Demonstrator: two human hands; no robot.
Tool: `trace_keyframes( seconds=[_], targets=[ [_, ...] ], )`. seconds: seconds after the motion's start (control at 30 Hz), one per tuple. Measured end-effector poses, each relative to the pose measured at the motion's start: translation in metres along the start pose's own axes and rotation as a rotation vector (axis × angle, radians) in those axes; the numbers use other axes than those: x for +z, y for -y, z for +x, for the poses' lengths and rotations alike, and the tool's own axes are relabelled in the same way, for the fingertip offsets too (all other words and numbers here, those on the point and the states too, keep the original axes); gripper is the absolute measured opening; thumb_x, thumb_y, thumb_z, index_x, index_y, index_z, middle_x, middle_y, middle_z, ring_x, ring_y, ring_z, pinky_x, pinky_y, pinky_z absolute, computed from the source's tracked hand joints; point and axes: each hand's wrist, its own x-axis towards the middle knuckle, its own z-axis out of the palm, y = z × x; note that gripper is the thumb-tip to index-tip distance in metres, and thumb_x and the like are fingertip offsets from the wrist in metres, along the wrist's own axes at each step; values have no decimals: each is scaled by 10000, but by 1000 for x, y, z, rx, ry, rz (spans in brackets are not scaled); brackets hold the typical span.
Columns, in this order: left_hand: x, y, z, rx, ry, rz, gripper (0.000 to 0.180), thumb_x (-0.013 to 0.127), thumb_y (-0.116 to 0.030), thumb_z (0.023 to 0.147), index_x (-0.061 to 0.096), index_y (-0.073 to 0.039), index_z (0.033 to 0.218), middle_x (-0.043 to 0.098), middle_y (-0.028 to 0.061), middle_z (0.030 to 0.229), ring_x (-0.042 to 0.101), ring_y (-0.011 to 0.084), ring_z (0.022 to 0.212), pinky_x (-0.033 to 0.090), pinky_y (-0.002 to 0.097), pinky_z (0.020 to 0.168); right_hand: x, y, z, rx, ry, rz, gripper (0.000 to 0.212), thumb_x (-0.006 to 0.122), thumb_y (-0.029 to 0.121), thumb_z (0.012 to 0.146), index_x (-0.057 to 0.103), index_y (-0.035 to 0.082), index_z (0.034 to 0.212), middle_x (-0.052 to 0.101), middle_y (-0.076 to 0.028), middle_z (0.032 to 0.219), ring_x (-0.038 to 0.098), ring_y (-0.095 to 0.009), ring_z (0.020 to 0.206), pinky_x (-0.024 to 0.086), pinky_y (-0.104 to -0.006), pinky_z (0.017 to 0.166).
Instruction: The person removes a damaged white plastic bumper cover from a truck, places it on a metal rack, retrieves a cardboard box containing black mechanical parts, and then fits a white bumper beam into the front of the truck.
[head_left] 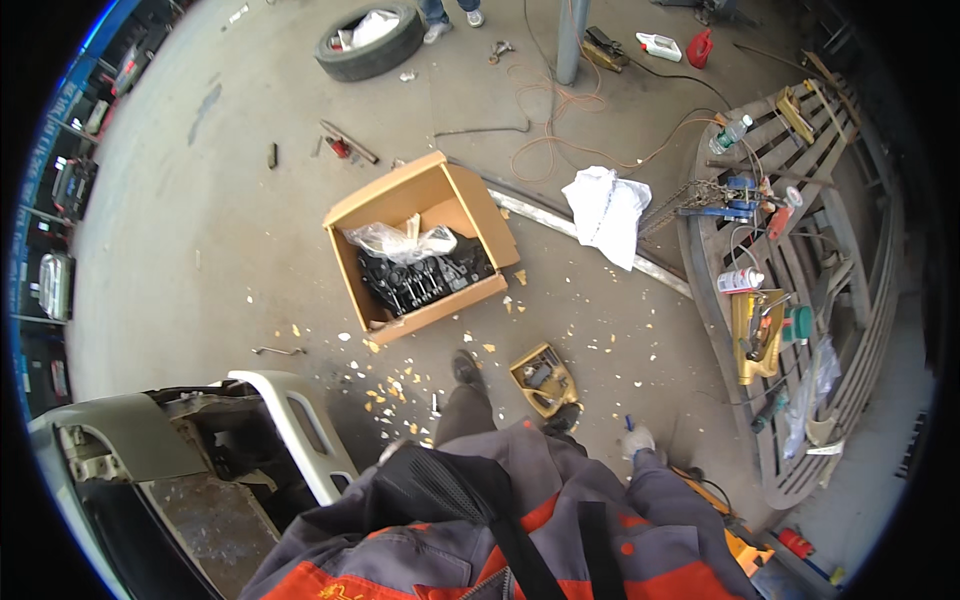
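My right hand (637,441), in a whitish glove, hangs beside my right leg. A small blue stick-like thing (629,422) juts from its front, seemingly gripped in the closed fingers. Only a pale bit of my left hand (391,452) shows beside my jacket; its fingers are hidden. In front of my feet stands an open cardboard box (473,302), tilted in view. Inside lies a black ribbed part (425,283), probably of an engine, with clear plastic wrap (390,243) over its far side. A gold-coloured tray (566,384) with dark metal pieces sits by my foot, apart from both hands.
Foam crumbs (385,392) litter the floor. A light-coloured car body piece (120,430) stands at left, a slatted metal rack (715,400) with tools at right. A white sack (607,212) lies on a metal bar. Beyond are cables (548,135), a tyre (372,62) and another person's feet (438,33).
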Motion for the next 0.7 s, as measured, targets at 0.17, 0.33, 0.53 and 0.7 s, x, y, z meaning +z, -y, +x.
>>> trace_keyframes(
  seconds=[0.17,0.33,0.53,0.7],
  targets=[
    [-51,14,65,86,-12,-62,447,672,-350,924,674,-6,1209,735,171,1083,703,292,1003,540,395,896,6,59,-38,64,-22,130,342,669,306,854,735,51,1071,733,-232,903,720,-398,883,564,-469,767],
    [-90,28,100,-9,-114,-485,444,683,-306,913,668,5,1230,724,195,1160,685,286,1117,517,388,962,8,107,-44,-18,-153,133,296,699,281,830,741,29,980,725,-195,790,720,-346,762,556,-419,703],
    [-116,10,72,-58,-57,-268,500,615,-375,934,644,-19,1284,692,214,1234,651,323,1186,490,397,1010,-45,191,-51,33,26,418,242,668,239,849,721,9,902,702,-158,719,660,-267,591,521,-392,602],
    [-103,6,56,-107,-44,-267,482,629,-384,923,676,-32,1248,692,208,1240,641,324,1212,489,398,1019,-44,185,4,-198,-126,-32,396,653,359,846,731,-24,909,720,-196,751,729,-354,725,573,-460,664]
  ],
)
